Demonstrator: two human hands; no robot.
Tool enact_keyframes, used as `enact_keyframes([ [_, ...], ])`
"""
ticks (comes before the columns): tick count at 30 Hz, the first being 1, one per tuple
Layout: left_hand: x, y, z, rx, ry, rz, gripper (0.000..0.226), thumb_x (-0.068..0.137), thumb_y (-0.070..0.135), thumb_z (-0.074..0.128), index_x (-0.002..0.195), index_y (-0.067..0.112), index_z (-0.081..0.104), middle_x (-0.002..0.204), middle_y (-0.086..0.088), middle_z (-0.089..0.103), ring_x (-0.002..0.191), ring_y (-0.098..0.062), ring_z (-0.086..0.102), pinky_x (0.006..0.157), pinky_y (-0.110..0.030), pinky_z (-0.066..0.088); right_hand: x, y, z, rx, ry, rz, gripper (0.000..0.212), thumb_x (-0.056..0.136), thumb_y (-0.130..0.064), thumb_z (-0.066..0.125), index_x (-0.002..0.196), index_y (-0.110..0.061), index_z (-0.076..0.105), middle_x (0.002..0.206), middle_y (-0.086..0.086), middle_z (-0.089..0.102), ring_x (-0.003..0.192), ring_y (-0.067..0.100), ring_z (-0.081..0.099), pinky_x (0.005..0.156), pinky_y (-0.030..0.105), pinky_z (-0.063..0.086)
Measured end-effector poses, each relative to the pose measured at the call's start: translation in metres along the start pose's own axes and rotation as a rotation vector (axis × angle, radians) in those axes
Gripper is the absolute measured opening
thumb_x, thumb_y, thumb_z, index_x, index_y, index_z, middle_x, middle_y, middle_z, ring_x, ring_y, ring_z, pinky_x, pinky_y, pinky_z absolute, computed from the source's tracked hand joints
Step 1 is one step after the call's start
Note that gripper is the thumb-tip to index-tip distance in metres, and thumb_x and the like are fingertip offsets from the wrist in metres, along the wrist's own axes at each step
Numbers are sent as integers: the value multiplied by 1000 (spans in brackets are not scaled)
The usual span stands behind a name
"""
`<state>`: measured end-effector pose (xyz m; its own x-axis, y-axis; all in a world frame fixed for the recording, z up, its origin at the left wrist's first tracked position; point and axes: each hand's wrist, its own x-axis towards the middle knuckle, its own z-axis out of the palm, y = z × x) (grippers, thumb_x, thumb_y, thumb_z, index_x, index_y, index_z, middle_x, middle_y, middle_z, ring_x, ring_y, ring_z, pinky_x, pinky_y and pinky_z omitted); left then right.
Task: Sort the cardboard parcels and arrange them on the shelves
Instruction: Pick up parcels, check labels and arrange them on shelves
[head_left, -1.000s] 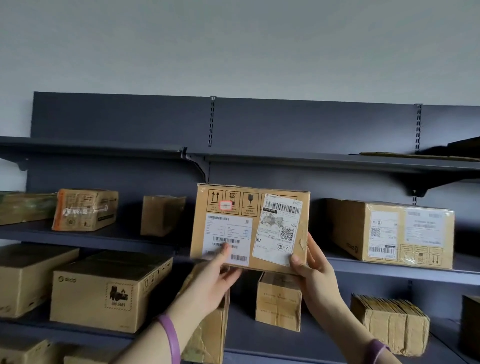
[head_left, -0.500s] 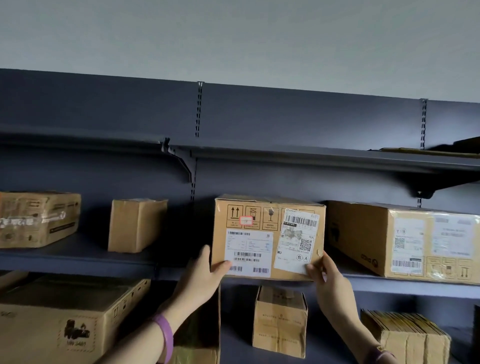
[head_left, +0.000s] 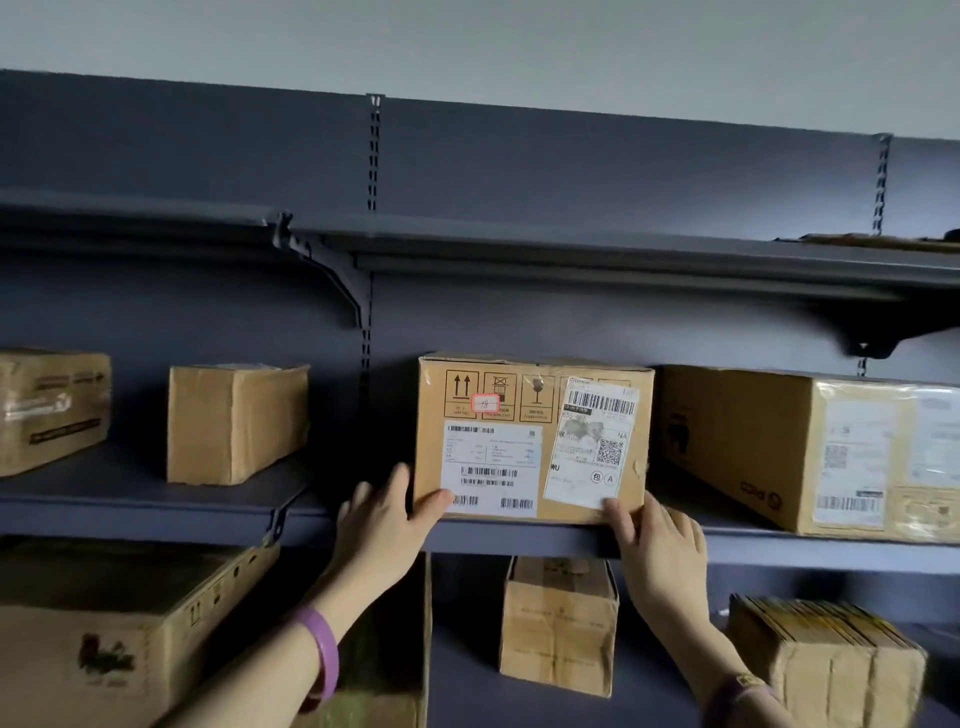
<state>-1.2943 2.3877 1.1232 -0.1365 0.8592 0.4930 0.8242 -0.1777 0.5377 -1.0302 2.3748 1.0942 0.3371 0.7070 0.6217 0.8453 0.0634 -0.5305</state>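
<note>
My left hand (head_left: 382, 525) and right hand (head_left: 657, 540) each pinch a bottom corner of the parcel (head_left: 532, 439), seating it on the shelf (head_left: 156, 512) labels-out, for easy reading I guess.

Left hand (head_left: 382, 525) and right hand (head_left: 662, 551) are bare, forearms uncovered. A smooth purple wristband (head_left: 324, 656) is worn on the left wrist. A darker purple band (head_left: 744, 693) with a small yellowish patch is worn on the right wrist.
</note>
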Motion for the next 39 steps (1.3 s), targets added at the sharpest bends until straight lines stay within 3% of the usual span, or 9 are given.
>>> enact_keyframes([
  [2, -2, -2, 3, -57, -36, -27, 51, 87, 62, 44, 114, 19, 47, 116, -13, 53, 113, -34, 45, 90, -37, 35, -3, -2, -2, 220, 72, 53, 63, 89, -54, 51, 137, -14, 44, 126, 8, 60, 119, 27, 49, 106, 40, 35],
  [6, -4, -10, -10, -555, -102, -68, 57, 90, 51, 52, 138, 20, 43, 138, 0, 50, 128, -19, 45, 100, -29, 37, -37, -27, -6, 309, 355, -126, 49, 83, -17, 73, 124, -5, 50, 127, 16, 48, 119, 26, 39, 96, 21, 23],
  [9, -4, -21, -35, -680, -13, -69, 43, 94, 30, 55, 133, 13, 48, 133, 0, 52, 126, -12, 46, 96, -21, 31, -54, -66, 0, 383, 295, -381, 36, 85, -13, 69, 117, -10, 53, 124, 3, 44, 117, 14, 40, 97, 27, 33],
  [15, 12, -64, -95, -654, 181, -19, 32, 94, 21, 57, 125, 14, 54, 119, 5, 57, 117, -9, 50, 93, -18, 32, -57, -169, 27, 546, 42, -669, 21, 91, -23, 50, 112, -24, 51, 113, -12, 47, 114, -1, 43, 96, 9, 30],
  [20, 37, -129, -139, -535, 288, -29, 37, 93, 24, 58, 129, 18, 51, 124, 7, 54, 117, -8, 48, 91, -21, 33, -46, -241, 87, 615, -133, -560, 29, 94, -22, 55, 123, -19, 53, 118, -8, 52, 114, 6, 50, 99, 26, 43],
  [23, 63, -174, -156, -540, 276, -64, 42, 92, 25, 59, 132, 20, 48, 130, 3, 52, 120, -14, 48, 91, -25, 33, -40, -282, 125, 657, -259, -405, 36, 94, -25, 59, 129, -18, 51, 123, -4, 55, 112, 8, 52, 97, 23, 43],
  [28, 107, -230, -162, -657, 59, -107, 50, 93, 30, 57, 140, 25, 42, 139, 0, 49, 118, -15, 48, 101, -32, 39, -29, -331, 184, 678, -370, -229, 46, 92, -32, 62, 133, -15, 48, 125, 1, 60, 116, 16, 58, 101, 36, 47],
  [34, 140, -251, -150, -692, -218, -142, 71, 82, 52, 64, 143, 31, 35, 148, 3, 38, 130, -15, 42, 107, -37, 39, -18, -359, 215, 642, -458, -120, 72, 87, -45, 65, 146, -17, 34, 135, -1, 56, 122, 14, 55, 104, 30, 44],
  [39, 144, -248, -139, -528, -288, 24, 35, 90, 50, 54, 117, 28, 54, 117, 9, 62, 100, -5, 56, 84, -25, 45, -19, -361, 220, 565, -425, -132, 58, 90, -45, 60, 141, -23, 42, 126, -3, 60, 117, 13, 57, 97, 24, 45],
])
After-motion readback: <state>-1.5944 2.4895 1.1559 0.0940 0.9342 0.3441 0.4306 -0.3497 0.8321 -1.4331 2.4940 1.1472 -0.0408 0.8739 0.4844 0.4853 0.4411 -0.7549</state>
